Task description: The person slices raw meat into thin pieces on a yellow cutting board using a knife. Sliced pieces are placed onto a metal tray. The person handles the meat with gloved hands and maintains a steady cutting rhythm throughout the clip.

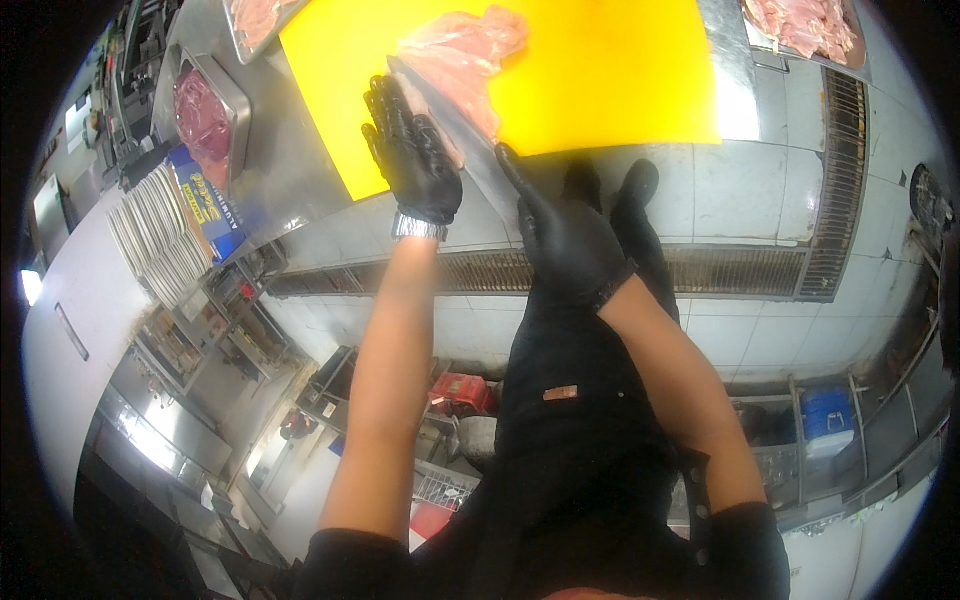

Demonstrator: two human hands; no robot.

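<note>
Raw, pale pink chicken meat (462, 48) lies on a yellow cutting board (610, 80). My right hand (575, 250), in a black glove, is closed round the handle of a large knife (462, 138); the handle itself is hidden. Its index finger stretches along the blade, which points away and to the left. The blade lies across the meat, with a strip of it on the left side. My left hand (412, 160), also black-gloved, rests flat with fingers stretched out, on or against that strip just left of the blade.
A metal tray (240, 115) of darker red meat stands left of the board. Trays with pale meat (800, 25) sit at the far right and far left. A blue and yellow box (205, 205) and a stack of white plates (160, 235) are at the left. A floor grate (740, 270) runs below.
</note>
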